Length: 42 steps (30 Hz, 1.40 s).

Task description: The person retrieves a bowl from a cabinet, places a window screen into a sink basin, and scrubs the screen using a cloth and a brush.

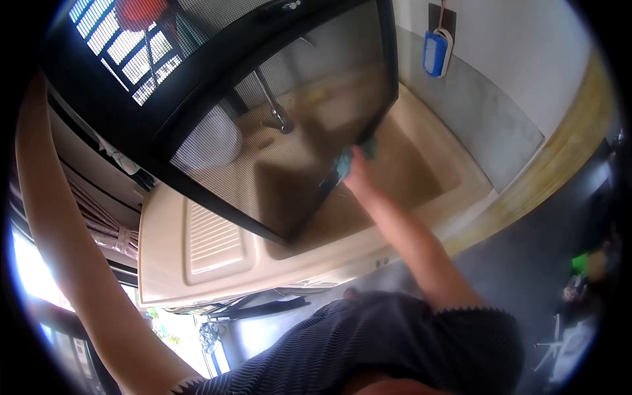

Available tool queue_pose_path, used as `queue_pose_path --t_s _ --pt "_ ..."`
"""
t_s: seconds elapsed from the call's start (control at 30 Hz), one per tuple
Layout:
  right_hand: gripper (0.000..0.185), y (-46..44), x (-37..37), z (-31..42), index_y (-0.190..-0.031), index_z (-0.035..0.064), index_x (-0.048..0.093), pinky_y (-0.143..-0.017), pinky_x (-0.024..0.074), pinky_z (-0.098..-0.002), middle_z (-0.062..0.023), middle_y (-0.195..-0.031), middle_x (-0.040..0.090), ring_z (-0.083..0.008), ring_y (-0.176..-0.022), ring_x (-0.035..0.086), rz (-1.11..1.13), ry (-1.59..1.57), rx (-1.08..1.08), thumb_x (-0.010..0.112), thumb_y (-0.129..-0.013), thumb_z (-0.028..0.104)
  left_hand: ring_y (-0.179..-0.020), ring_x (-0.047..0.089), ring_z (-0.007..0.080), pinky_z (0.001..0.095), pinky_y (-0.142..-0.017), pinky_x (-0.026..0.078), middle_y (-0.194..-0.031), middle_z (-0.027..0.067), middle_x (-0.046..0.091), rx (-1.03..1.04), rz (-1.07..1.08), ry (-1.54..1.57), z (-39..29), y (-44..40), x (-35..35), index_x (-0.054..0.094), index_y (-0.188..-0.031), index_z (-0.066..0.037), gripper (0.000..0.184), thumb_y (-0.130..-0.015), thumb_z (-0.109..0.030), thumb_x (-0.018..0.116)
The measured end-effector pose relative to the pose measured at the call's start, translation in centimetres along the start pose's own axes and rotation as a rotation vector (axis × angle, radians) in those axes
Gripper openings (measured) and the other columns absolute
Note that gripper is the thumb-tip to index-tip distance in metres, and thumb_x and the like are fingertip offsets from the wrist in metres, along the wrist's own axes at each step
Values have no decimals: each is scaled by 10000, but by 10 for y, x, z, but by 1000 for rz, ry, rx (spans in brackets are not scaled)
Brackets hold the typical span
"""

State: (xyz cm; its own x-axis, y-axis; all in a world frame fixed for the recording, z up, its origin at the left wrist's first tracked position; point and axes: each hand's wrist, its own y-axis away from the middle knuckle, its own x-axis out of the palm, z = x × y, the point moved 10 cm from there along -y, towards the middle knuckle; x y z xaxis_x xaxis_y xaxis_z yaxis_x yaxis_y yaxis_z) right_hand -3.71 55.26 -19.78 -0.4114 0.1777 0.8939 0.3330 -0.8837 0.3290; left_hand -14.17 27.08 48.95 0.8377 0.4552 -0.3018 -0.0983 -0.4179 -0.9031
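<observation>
A black-framed mesh screen [217,141] is tilted over a beige sink [411,155], its lower corner inside the basin. My right hand [356,172] is closed around a blue-green cloth [343,164], pressed against the lower right edge of the screen's frame. Part of the cloth sticks out past the frame. My left arm reaches up along the left side to the screen's upper left; the hand itself is lost in the dark border. Through the mesh a metal faucet [282,122] shows.
A ribbed drainboard [214,240] lies left of the basin. On the wall at upper right hangs a blue and white brush [436,52]. A white round item [207,138] stands behind the mesh. A pink curtain [122,240] is tied at the left.
</observation>
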Motion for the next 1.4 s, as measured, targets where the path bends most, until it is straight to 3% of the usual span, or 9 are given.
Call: queue_pose_path --t_s 0.57,0.77,0.9,1.0,1.03,1.17,1.3,1.37,1.4 --pt "120 -42 -68 -38 -886 61 472 -603 465 -419 -87 -792 527 -245 -710 538 57 69 171 440 -822 157 -872 611 271 320 -766 512 -985 164 608 -270 105 539 191 37 -115 595 -990 6 264 -755 -100 541" --pt "157 -46 -124 -52 -882 61 514 -613 469 -422 -93 -749 550 -265 -692 555 -137 310 296 437 -831 188 -886 601 275 342 -800 494 -993 182 598 -462 217 696 215 75 -78 592 -978 37 246 -771 -75 524" --pt "212 -47 -122 -43 -918 39 551 -640 476 -405 -118 -822 590 -270 -742 575 10 468 286 450 -824 200 -942 577 300 379 -855 464 -1035 208 577 -419 173 728 230 97 -87 583 -992 54 260 -776 -72 513" --pt "236 -58 -143 -23 -943 7 563 -676 477 -388 -128 -849 599 -264 -747 574 -54 937 188 477 -805 178 -927 591 253 346 -840 466 -992 152 611 -386 100 584 236 118 -91 609 -983 20 250 -788 -98 507" --pt "277 -58 -133 -4 -968 -18 577 -741 468 -374 -160 -929 606 -282 -821 585 92 1495 57 513 -764 158 -928 590 254 344 -836 469 -1001 159 606 -426 131 614 235 130 -78 595 -999 32 259 -784 -81 505" --pt "295 -41 -123 56 -966 -4 598 -785 454 -363 -189 -997 590 -300 -921 575 39 2027 73 547 -723 154 -925 588 264 332 -815 481 -1008 182 594 -502 -15 666 252 170 -67 565 -1018 69 279 -764 -22 494" --pt "278 -83 -180 132 -951 4 604 -779 459 -358 -186 -966 597 -293 -913 581 -214 2276 6 549 -702 115 -930 582 270 330 -816 481 -1025 188 584 -463 223 644 216 180 -25 554 -1023 85 289 -756 -3 488" --pt "272 -101 -191 144 -943 9 607 -776 462 -356 -185 -950 600 -289 -910 583 -306 2378 -52 550 -692 95 -933 579 273 341 -834 471 -1031 187 582 -504 88 634 227 183 -48 550 -1030 85 295 -754 4 484" --pt "280 -92 -183 133 -959 3 592 -755 468 -351 -174 -922 600 -271 -879 588 -237 1954 -47 564 -696 92 -934 578 275 347 -843 466 -1034 186 581 -521 17 626 233 189 -63 549 -1033 84 298 -754 7 482"
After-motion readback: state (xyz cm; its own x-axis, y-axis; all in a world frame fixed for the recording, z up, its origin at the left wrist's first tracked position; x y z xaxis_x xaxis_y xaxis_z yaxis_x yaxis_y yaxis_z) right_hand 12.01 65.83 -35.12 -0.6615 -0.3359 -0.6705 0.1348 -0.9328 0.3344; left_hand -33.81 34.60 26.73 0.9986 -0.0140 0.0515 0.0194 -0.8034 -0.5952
